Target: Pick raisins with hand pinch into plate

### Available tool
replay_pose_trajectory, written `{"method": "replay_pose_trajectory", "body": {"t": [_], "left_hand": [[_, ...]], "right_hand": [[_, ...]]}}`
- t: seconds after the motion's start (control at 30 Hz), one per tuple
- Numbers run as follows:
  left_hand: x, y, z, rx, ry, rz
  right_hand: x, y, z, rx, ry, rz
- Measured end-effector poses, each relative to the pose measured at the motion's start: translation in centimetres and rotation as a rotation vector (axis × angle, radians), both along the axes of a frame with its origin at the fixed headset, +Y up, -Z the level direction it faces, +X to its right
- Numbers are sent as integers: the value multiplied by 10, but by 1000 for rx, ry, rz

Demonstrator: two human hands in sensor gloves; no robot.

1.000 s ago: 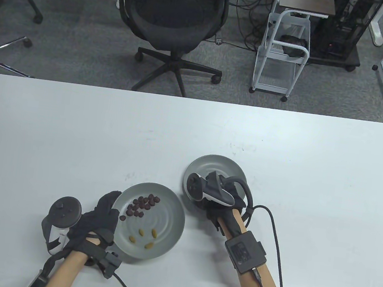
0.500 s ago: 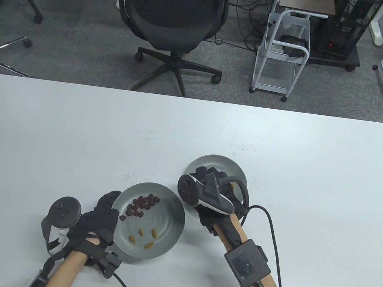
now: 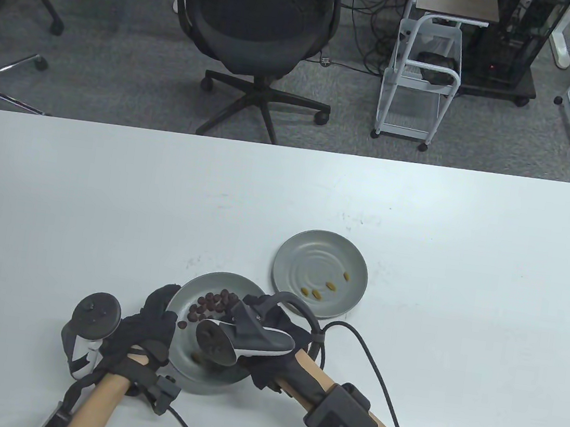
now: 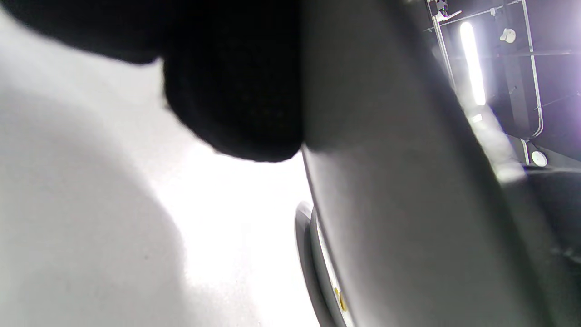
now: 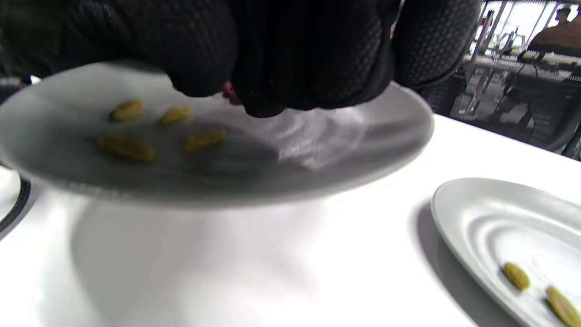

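My left hand [image 3: 166,309] grips the left rim of the larger grey plate [image 3: 258,308] and holds it. Several dark raisins [image 3: 212,304] lie at its far left. My right hand [image 3: 249,327] hovers over this plate, tracker on top, and hides most of its near half. In the right wrist view its fingertips [image 5: 258,102] are bunched close above several golden raisins [image 5: 174,114]; I cannot tell whether they hold anything. The smaller grey plate [image 3: 312,246] holds three golden raisins [image 3: 330,285].
The smaller plate [image 5: 481,218] lies just right of the larger one, almost touching it. Cables run from both wrists off the near table edge. An office chair [image 3: 257,26] and a white cart [image 3: 420,79] stand beyond the far edge.
My right hand has left the smaller plate and moved left and nearer, over the larger plate. Three golden raisins now show on the smaller plate. My left hand has not moved.
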State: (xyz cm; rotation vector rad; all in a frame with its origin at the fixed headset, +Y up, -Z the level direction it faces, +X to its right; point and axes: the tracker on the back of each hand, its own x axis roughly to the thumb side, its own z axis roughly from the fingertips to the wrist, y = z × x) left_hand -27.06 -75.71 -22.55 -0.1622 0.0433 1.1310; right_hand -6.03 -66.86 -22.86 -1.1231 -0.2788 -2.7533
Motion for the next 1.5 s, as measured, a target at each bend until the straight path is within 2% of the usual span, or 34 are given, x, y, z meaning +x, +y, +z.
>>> {"method": "replay_pose_trajectory", "body": {"t": [0.07, 0.53, 0.97, 1.5], "left_hand": [[0, 0, 0, 2, 1, 1], [0, 0, 1, -5, -3, 3], [0, 1, 0, 2, 1, 15], [-1, 0, 1, -8, 20, 38]], "right_hand": [[0, -2, 0, -14, -14, 27], [-13, -12, 12, 116, -13, 101], [-9, -7, 9, 104, -50, 125], [-8, -12, 6, 123, -10, 72]]}}
